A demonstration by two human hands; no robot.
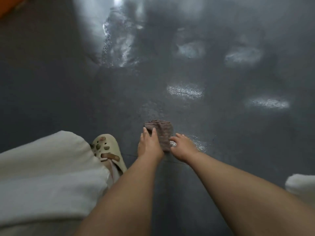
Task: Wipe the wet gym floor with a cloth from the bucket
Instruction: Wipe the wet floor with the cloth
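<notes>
— Left hand (150, 145) first: what is it doing?

— Lying flat on the cloth (162, 133), fingers straight and spread, pressing it against the floor (170, 193). Nothing curls round the fabric.

— And the right hand (181, 147)?

— Just beside it, at three o'clock from the left. Its fingers reach the cloth's right edge, at about five o'clock on the fabric. They look loosely bent, but whether they pinch the cloth or only touch it I cannot tell.

— Where does the cloth lie?

— On the dark grey floor, a little below the middle of the view, brownish and bunched. Most of it pokes out at twelve o'clock from the left hand's fingertips.

— How does the floor look?

— Wet. Shiny patches sit at twelve to two o'clock from the cloth, and a long bright streak (119, 41) runs up toward eleven o'clock. A small glittering patch (197, 143) shows just beside the right hand.

— Anything else?

— At nine o'clock from the hands a cream clog (109, 150) with small charms and a brown strap stands on the floor, and pale trousers (47, 176) fill the lower left. An orange edge (8, 5) shows in the top left corner.
</notes>
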